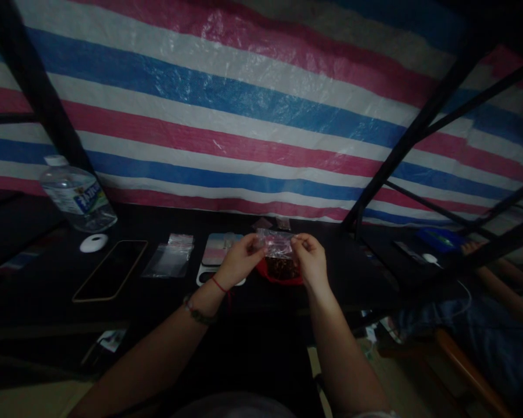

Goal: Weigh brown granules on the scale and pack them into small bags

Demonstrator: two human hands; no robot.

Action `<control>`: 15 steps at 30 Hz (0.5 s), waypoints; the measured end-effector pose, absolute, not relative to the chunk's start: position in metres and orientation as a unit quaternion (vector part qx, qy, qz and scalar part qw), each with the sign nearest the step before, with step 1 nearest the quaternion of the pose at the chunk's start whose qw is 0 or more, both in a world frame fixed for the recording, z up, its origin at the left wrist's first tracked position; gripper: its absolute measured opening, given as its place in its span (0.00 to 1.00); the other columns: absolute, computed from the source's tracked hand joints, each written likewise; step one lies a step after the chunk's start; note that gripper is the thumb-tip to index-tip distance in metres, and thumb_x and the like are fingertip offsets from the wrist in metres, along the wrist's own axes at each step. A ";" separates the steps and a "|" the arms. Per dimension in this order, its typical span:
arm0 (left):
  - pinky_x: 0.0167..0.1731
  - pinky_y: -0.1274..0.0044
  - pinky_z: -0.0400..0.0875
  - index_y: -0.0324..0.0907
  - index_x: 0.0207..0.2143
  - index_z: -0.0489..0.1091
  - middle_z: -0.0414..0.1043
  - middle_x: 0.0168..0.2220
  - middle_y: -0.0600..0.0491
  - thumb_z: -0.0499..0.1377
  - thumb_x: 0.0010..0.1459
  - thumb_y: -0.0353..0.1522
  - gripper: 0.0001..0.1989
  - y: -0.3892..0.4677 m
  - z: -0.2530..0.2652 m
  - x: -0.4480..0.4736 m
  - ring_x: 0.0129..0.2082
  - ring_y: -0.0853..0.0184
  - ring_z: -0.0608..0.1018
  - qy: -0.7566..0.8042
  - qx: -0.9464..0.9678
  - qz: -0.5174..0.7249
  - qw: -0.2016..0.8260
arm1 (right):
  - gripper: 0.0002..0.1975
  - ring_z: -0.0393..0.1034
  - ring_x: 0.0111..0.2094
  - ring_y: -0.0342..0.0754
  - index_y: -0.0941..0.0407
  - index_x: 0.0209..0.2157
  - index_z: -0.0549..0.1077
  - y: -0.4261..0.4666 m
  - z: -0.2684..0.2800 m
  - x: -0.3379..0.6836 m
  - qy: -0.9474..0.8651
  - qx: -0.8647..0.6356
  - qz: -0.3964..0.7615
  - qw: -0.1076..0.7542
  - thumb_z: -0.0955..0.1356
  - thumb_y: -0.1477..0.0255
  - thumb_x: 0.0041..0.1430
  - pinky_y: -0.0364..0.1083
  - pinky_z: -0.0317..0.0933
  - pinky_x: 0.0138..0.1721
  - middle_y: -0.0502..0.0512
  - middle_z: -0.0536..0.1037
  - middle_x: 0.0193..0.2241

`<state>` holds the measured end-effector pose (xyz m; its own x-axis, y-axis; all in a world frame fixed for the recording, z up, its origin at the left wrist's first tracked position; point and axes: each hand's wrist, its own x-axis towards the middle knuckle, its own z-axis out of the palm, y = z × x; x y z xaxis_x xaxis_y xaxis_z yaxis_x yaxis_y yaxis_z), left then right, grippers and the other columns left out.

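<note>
Your left hand (pixel 240 259) and right hand (pixel 310 258) pinch a clear bag (pixel 278 244).
Beneath it, a red container (pixel 287 282) sits back from the bench's (pixel 353 273) front edge, with room rightward.

Glossy plastic bag (pixel 279 244), matt table (pixel 353 270)

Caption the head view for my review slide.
The left hand and right hand hold a small clear bag over a red container of dark bits on a black table.
</note>
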<state>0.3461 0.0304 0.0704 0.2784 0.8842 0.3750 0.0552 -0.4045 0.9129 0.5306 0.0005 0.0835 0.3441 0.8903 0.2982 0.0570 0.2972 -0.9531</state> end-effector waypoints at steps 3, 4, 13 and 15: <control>0.34 0.75 0.72 0.38 0.32 0.72 0.75 0.30 0.52 0.62 0.51 0.38 0.11 0.024 0.080 0.330 0.31 0.67 0.76 0.361 0.621 0.500 0.483 | 0.16 0.56 0.13 0.36 0.55 0.34 0.69 -0.003 0.082 0.511 -0.470 -0.449 0.425 0.630 0.73 0.64 0.46 0.37 0.46 0.12 0.44 0.71 0.20; 0.32 0.76 0.71 0.38 0.31 0.72 0.74 0.28 0.53 0.63 0.50 0.39 0.12 0.021 0.083 0.325 0.29 0.69 0.75 0.366 0.594 0.513 0.500 | 0.16 0.56 0.14 0.36 0.55 0.34 0.69 -0.005 0.081 0.505 -0.472 -0.437 0.453 0.617 0.74 0.65 0.45 0.36 0.46 0.12 0.44 0.71 0.20; 0.35 0.77 0.72 0.38 0.36 0.71 0.74 0.33 0.52 0.66 0.44 0.37 0.17 0.033 0.095 0.225 0.32 0.68 0.76 0.436 0.465 0.593 0.491 | 0.12 0.57 0.16 0.38 0.56 0.37 0.72 0.022 0.075 0.505 -0.559 -0.483 0.407 0.537 0.69 0.64 0.52 0.38 0.49 0.17 0.45 0.70 0.19; 0.34 0.78 0.71 0.38 0.40 0.71 0.75 0.36 0.51 0.62 0.47 0.35 0.17 0.045 0.097 0.192 0.32 0.68 0.75 0.512 0.483 0.578 0.413 | 0.11 0.63 0.22 0.40 0.56 0.36 0.74 0.058 0.078 0.527 -0.596 -0.515 0.321 0.526 0.68 0.66 0.51 0.40 0.55 0.23 0.49 0.74 0.24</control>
